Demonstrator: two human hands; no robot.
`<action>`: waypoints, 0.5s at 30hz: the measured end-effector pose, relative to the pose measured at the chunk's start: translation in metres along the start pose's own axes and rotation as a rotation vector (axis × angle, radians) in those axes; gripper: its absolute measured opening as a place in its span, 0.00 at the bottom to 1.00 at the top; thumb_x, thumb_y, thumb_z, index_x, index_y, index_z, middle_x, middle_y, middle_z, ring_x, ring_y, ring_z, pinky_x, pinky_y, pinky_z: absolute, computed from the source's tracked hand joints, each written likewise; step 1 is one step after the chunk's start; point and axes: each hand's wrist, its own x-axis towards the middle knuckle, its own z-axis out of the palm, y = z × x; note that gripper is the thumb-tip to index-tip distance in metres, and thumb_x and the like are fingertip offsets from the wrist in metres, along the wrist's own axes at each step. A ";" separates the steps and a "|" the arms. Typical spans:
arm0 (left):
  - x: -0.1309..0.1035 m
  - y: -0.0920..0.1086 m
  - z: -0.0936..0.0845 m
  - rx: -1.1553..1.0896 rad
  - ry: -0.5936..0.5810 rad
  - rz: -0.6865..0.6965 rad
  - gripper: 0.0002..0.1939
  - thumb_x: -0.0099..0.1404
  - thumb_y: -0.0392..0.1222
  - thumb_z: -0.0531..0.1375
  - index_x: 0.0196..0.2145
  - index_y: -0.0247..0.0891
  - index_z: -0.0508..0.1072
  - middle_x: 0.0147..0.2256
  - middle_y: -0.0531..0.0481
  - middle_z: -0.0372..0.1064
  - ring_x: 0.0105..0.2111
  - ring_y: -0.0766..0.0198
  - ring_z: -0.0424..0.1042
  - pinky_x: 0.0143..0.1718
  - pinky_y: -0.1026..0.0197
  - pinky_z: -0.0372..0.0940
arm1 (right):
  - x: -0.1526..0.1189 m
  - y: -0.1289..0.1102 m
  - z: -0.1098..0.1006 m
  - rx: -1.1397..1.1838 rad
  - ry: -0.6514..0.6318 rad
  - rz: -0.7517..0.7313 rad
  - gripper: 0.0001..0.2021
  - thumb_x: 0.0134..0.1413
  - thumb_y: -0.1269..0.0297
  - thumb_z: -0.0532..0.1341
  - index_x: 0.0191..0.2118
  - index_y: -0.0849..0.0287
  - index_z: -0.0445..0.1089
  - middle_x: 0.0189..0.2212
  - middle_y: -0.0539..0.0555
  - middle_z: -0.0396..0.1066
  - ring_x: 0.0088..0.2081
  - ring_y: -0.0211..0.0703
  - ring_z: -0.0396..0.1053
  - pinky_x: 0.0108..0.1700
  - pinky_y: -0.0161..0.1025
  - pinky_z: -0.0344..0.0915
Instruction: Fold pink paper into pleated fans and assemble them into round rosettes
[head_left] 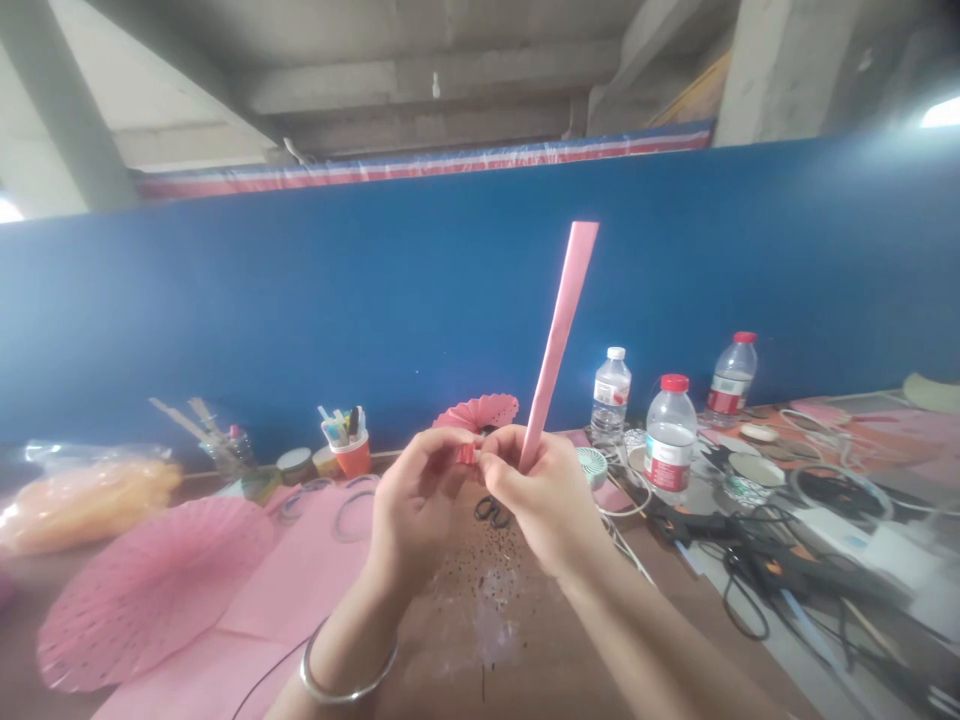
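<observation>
My left hand (412, 495) is closed, its thumb and fingers pinching a small red piece (468, 454) whose kind I cannot make out. Beside it, my right hand (553, 500) is closed around the lower end of a long, flat pink paper strip (561, 335), which points up and leans slightly right. The right thumb and fingertips also reach the edge of the red piece. Behind both hands, a pleated pink paper fan (484, 411) is partly hidden. Black-handled scissors (493, 512) lie on the table below the fingers.
At left, a large round pleated pink fan (161, 590) rests by pink paper sheets (289, 580) and a plastic bag (90, 500). An orange cup of pens (351, 455) stands behind. Water bottles (670, 440), cables and a black glue gun (780, 560) crowd the right.
</observation>
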 end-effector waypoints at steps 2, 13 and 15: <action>0.000 -0.002 0.004 -0.056 0.014 0.016 0.05 0.60 0.34 0.56 0.35 0.39 0.68 0.36 0.48 0.65 0.38 0.64 0.67 0.38 0.62 0.66 | 0.000 0.001 0.002 0.007 0.011 -0.013 0.05 0.40 0.70 0.57 0.19 0.60 0.63 0.14 0.45 0.57 0.17 0.29 0.49 0.18 0.31 0.48; -0.001 -0.006 0.008 -0.493 0.025 -0.157 0.05 0.62 0.40 0.54 0.37 0.40 0.65 0.36 0.48 0.62 0.37 0.65 0.66 0.35 0.64 0.65 | -0.003 0.003 0.005 0.043 0.009 -0.005 0.05 0.40 0.72 0.56 0.19 0.60 0.61 0.15 0.45 0.55 0.18 0.30 0.50 0.20 0.31 0.49; 0.003 -0.006 0.004 -0.548 0.057 -0.174 0.04 0.62 0.41 0.54 0.37 0.41 0.65 0.35 0.49 0.63 0.39 0.63 0.67 0.35 0.63 0.66 | -0.001 0.005 0.005 0.082 0.006 -0.010 0.05 0.40 0.72 0.55 0.19 0.59 0.61 0.15 0.44 0.54 0.17 0.29 0.48 0.19 0.31 0.46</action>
